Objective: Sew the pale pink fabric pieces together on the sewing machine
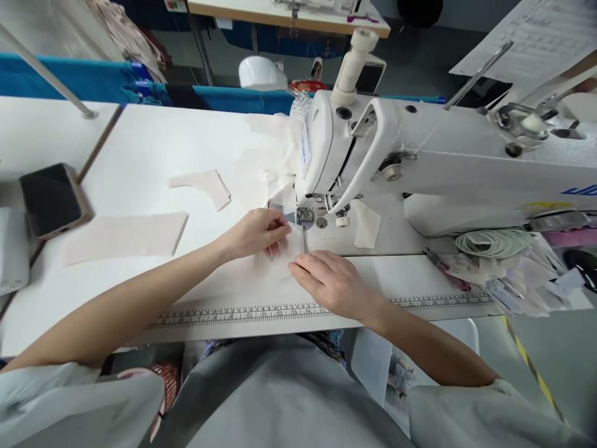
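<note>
Head view: from where I'm standing, the left hand is pinching a thin pale cloth between thumb and fingers. The cloth is lying between both hands, just before the sewing machine's needle end. The right hand is resting its fingertips at the cloth's near edge; whether it's gripping, I can't tell. A ruler strip is running along the table.
</note>
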Demonstrator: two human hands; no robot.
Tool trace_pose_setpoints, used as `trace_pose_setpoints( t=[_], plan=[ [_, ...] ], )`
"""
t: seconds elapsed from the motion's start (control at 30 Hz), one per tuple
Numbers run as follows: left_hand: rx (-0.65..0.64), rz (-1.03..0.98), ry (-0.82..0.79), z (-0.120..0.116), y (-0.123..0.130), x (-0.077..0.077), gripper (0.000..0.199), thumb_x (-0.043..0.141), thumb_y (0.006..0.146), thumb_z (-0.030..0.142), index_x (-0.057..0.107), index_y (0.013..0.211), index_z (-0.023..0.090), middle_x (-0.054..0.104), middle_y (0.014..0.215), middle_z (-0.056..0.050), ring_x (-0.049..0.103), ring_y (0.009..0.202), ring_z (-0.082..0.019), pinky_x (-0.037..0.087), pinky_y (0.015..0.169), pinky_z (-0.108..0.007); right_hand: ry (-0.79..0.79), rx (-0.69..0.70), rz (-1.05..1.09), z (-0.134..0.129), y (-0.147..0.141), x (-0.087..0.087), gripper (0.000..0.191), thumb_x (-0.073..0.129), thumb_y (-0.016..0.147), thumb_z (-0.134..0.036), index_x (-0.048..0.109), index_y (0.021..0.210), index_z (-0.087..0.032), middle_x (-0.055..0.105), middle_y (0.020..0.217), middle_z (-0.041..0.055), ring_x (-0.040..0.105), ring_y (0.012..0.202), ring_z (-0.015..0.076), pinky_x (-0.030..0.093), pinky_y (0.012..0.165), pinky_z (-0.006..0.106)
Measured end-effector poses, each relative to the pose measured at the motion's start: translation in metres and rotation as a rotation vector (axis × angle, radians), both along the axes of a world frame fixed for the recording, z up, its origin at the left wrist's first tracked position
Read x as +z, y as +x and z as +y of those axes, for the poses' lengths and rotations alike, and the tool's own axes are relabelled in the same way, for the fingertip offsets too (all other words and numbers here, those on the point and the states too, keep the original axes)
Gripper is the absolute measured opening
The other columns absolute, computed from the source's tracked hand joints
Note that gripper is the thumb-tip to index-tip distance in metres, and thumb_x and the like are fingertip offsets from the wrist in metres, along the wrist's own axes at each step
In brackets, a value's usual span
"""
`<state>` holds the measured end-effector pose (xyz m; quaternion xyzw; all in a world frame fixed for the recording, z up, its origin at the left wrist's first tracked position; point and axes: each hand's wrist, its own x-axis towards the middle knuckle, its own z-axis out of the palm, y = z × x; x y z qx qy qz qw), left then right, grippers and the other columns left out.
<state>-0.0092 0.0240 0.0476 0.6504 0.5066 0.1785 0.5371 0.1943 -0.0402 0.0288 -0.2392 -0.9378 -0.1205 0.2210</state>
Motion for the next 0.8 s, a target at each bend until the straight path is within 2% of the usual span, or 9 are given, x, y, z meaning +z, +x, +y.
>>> trace_pose_setpoints(
  t=[0.13, 0.23, 0.37, 0.8],
  plan=[
    [-0.006, 0.248, 0.362, 0.009, 0.007, -0.013, 0.015, 0.058, 0.087, 0.028, 0.064, 0.077, 0.018, 0.066, 0.071, 0.001, 0.058, 0.064, -0.013, 0.044, 0.061, -0.026, -0.011, -0.036, 0.017, 0.005, 0.006, -0.007, 0.018, 0.050, 0.093, -0.007, 0.065, 0.097, -0.016, 0.069, 0.091, 0.0050, 0.060, 0.083, 0.0155, 0.049, 0.076, 0.030],
    [-0.003, 0.378, 0.493, 0.012, 0.007, -0.017, 0.015, 0.057, 0.086, 0.029, 0.068, 0.083, 0.019, 0.068, 0.082, -0.001, 0.058, 0.070, -0.014, 0.041, 0.061, -0.026, -0.034, -0.038, 0.030, 0.007, 0.006, -0.010, 0.017, 0.052, 0.092, -0.006, 0.066, 0.098, -0.014, 0.069, 0.092, 0.0053, 0.060, 0.085, 0.0168, 0.048, 0.077, 0.031],
    [-0.006, 0.443, 0.541, 0.011, 0.006, -0.018, 0.014, 0.056, 0.086, 0.026, 0.067, 0.086, 0.018, 0.067, 0.087, -0.003, 0.059, 0.075, -0.016, 0.041, 0.061, -0.026, -0.078, -0.060, 0.024, 0.010, 0.006, -0.011, 0.018, 0.052, 0.091, -0.006, 0.067, 0.097, -0.014, 0.069, 0.093, 0.0043, 0.058, 0.086, 0.0169, 0.047, 0.079, 0.031],
    [0.011, 0.495, 0.550, 0.009, 0.011, -0.022, 0.011, 0.059, 0.086, 0.026, 0.066, 0.088, 0.019, 0.064, 0.094, -0.002, 0.061, 0.083, -0.017, 0.041, 0.061, -0.026, -0.127, -0.074, -0.012, 0.008, 0.006, -0.015, 0.020, 0.049, 0.092, -0.005, 0.065, 0.100, -0.013, 0.067, 0.093, 0.0059, 0.055, 0.088, 0.0170, 0.044, 0.082, 0.032]
  ],
)
